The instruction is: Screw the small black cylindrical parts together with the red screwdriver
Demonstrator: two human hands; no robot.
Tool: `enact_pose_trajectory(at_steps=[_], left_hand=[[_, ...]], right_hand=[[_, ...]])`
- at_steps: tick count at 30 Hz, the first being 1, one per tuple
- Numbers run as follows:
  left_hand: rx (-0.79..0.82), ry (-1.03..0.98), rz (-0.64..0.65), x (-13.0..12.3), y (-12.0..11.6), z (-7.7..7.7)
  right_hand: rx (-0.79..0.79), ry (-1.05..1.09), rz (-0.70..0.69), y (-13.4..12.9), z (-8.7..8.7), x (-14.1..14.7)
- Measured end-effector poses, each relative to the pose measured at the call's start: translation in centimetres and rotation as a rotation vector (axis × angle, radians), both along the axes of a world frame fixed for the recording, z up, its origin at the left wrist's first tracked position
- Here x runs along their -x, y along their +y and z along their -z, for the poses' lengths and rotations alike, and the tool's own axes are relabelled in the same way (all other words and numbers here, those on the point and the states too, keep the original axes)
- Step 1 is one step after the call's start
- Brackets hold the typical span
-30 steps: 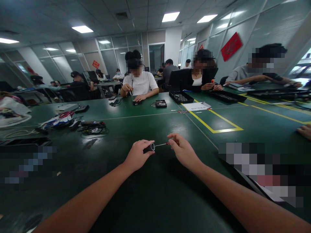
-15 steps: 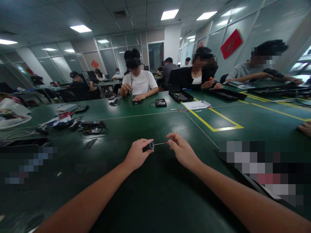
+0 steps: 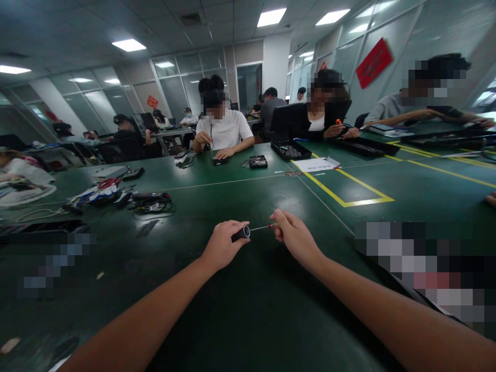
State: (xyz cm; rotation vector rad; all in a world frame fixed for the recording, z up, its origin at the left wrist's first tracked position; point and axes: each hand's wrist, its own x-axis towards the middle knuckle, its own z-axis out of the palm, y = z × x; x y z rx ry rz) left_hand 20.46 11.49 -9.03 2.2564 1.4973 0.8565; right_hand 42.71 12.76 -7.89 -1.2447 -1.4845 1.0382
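Note:
My left hand [image 3: 222,245] is wrapped round a short black cylinder [image 3: 241,233] whose pale-rimmed round end faces right. A thin metal shaft [image 3: 259,228] runs from that end toward my right hand [image 3: 292,235]. Its right end has a small red handle [image 3: 272,225], which the fingers of my right hand pinch. Both hands are held over the green table [image 3: 240,315]. Whether the shaft's left tip touches the inside of the cylinder is too small to tell.
Tangled cables [image 3: 153,204] and a dark tray [image 3: 46,230] lie to the left. Across the table, people work near a black parts tray [image 3: 290,151] and a white paper [image 3: 315,164]. Yellow tape [image 3: 366,202] marks the right side.
The fingers of my right hand have turned and closed more around the red handle. Both hands and the cylinder appear slightly farther right in the view.

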Motion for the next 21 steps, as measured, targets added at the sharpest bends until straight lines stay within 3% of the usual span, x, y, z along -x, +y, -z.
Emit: enact_pose_trajectory(at_steps=[3,9,13,16,21], left_hand=[[0.002,-0.004,-0.005,0.08,0.01,-0.01],[-0.015,-0.011,-0.004,0.25,0.28,0.23],[-0.01,-0.035,-0.009,0.26,0.37,0.21],[-0.008,-0.023,-0.001,0.23,0.28,0.05],[-0.017,0.004,0.0,0.29,0.11,-0.16]], right_hand=[[0.029,-0.182,0.021,0.15,-0.06,-0.22],[0.035,0.04,0.037,-0.15,-0.19,0.21],[0.087,-0.045,-0.059,-0.36,-0.32,0.12],[0.046,-0.153,-0.043,-0.31,-0.36,-0.02],[-0.065,-0.14,-0.037,-0.41,-0.5,0.12]])
